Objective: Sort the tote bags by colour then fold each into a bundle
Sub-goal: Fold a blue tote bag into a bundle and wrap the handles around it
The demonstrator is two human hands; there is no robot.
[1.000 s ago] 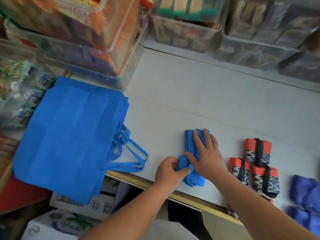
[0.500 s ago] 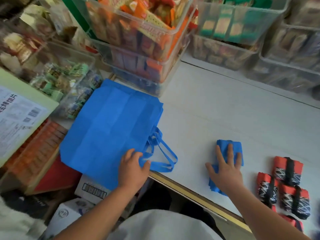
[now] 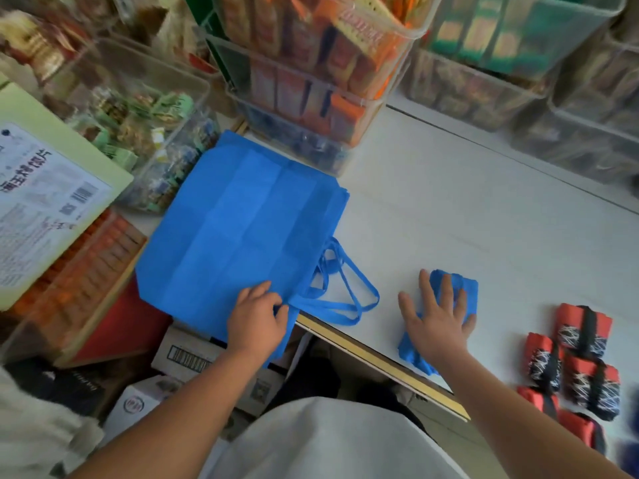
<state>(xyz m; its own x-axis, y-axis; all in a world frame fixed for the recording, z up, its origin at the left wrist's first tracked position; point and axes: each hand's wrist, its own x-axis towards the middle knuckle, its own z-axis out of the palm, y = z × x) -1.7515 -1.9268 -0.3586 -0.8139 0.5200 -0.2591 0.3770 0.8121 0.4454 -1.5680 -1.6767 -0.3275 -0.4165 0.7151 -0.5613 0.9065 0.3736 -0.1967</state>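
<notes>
A stack of flat blue tote bags (image 3: 242,236) lies at the left end of the white table (image 3: 466,219), overhanging its front edge, handles (image 3: 345,292) trailing right. My left hand (image 3: 257,318) pinches the near corner of the top bag beside the handles. A folded blue bundle (image 3: 466,288) sits near the table's front edge, and my right hand (image 3: 437,321) presses flat on it with spread fingers. Several red and black folded bundles (image 3: 581,354) are grouped at the right.
Clear plastic bins of packaged snacks (image 3: 311,81) line the back of the table and the left side. Cardboard boxes (image 3: 186,357) sit on the floor below the table edge. A green printed carton (image 3: 45,195) stands at the left.
My left hand let go of the folded bundle, moved left and took hold of the flat bag's near corner. My right hand stayed pressing on the bundle. The camera swung left.
</notes>
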